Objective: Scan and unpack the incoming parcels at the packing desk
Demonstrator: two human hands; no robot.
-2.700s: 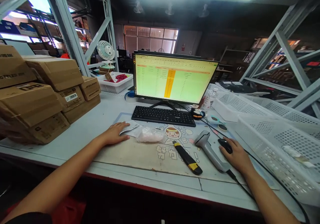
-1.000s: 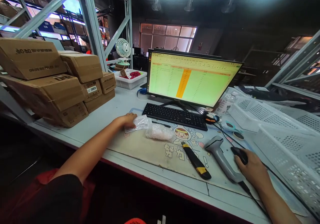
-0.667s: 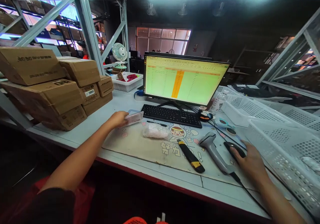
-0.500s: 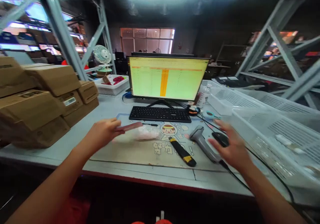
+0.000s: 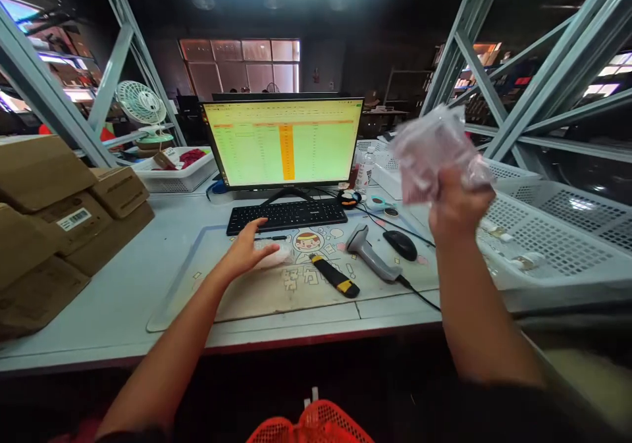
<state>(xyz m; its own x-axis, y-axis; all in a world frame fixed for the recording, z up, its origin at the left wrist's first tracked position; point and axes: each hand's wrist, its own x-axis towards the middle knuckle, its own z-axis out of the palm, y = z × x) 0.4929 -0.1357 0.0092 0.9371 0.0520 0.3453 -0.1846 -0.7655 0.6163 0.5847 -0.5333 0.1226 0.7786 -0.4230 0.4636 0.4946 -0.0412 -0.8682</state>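
My right hand (image 5: 457,203) is raised at the right, closed on a clear plastic bag (image 5: 430,150) that looks blurred. My left hand (image 5: 249,249) rests on the desk mat (image 5: 257,295), its fingers over a small clear packet (image 5: 274,253) in front of the keyboard (image 5: 287,215). A grey barcode scanner (image 5: 370,256), a black mouse (image 5: 401,244) and a black and yellow utility knife (image 5: 334,276) lie on the mat between my hands.
A monitor (image 5: 284,141) with a green spreadsheet stands behind the keyboard. Cardboard boxes (image 5: 59,219) are stacked at the left. White perforated baskets (image 5: 553,245) fill the right. A small fan (image 5: 141,107), a white tray (image 5: 175,174) and grey rack posts stand behind. A red basket (image 5: 309,426) sits below.
My right hand left the mouse and rose at the right, now gripping a plastic bag. My left hand moved from the flat packet onto the clear packet by the keyboard. The view swung right.
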